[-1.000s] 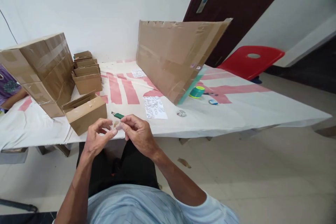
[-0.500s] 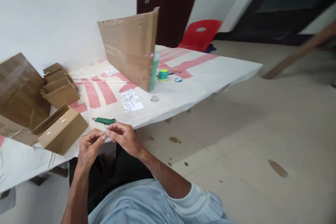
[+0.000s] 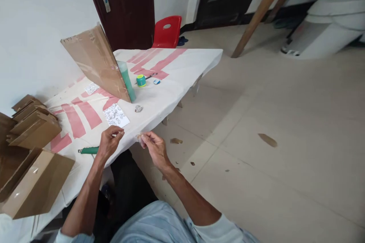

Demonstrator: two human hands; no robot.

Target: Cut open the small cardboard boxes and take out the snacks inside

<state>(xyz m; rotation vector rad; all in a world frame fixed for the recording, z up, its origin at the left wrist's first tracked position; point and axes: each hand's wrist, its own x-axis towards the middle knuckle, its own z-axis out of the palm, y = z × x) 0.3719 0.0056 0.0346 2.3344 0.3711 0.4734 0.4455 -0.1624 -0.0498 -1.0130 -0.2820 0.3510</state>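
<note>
My right hand (image 3: 156, 149) pinches a small crumpled translucent scrap (image 3: 140, 139) beyond the table's front edge. To its left, my left hand (image 3: 110, 141) is closed, thumb and fingertips pressed together; whatever they hold, if anything, is too small to make out. The two hands are apart. Just left of my left wrist, a green utility knife (image 3: 89, 150) lies on the table, partly hidden by the wrist. A patterned paper sheet (image 3: 116, 115) lies just beyond my left hand. At the lower left stands a folded cardboard box (image 3: 47, 184).
On the cloth-covered table (image 3: 182, 79) are several small cardboard pieces (image 3: 35, 129), an upright cardboard panel (image 3: 92, 60), a green bottle (image 3: 127, 79), a tape roll (image 3: 141, 80) and a crumpled ball (image 3: 138, 109). A red chair (image 3: 167, 34) stands behind. Brown scraps (image 3: 267, 140) litter the floor.
The view has swung to the right. My hands, which were together above the table edge, have moved apart, and the scrap now shows in my right hand.
</note>
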